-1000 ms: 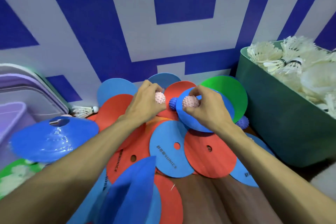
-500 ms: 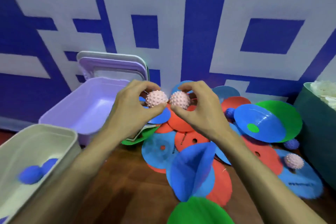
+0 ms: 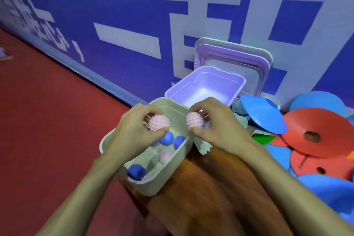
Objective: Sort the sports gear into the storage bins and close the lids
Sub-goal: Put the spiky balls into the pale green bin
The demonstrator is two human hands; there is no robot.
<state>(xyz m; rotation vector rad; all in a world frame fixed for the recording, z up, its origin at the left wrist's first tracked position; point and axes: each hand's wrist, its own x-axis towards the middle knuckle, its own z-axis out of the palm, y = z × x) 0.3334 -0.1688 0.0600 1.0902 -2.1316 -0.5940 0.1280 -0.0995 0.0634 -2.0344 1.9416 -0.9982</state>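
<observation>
Your left hand (image 3: 134, 134) is curled round a spiky pink ball (image 3: 159, 122), with the thumb under it and the fingers over the top. It holds the ball above the open top of the pale green bin (image 3: 170, 176), just left of the frame's centre. Your right hand (image 3: 218, 130) pinches a second spiky pink ball (image 3: 195, 120) the same way. That ball sits at the bin's right rim, beside the first one but apart from it. Both balls are round, so neither has a long axis or an end that points anywhere.

The pale green bin is oblong. Its long axis runs from the lower middle of the frame up towards the purple bin (image 3: 210, 78), leaning slightly right. It stands upright with its lid off, on the left edge of the wooden surface (image 3: 210, 193). Inside it lie three blue balls (image 3: 167, 138) and a loose pink ball (image 3: 165, 155).

The purple bin stands just beyond it, also open. Behind that, stacked lids (image 3: 233, 59) lean on edge against the blue and white wall (image 3: 115, 15).

A white shuttlecock (image 3: 203, 148) lies under your right wrist, beside the green bin. At the right of the frame, a blue disc (image 3: 262, 119) and red discs (image 3: 329, 126) lie overlapping in a heap. Red floor (image 3: 47, 120) fills the left.
</observation>
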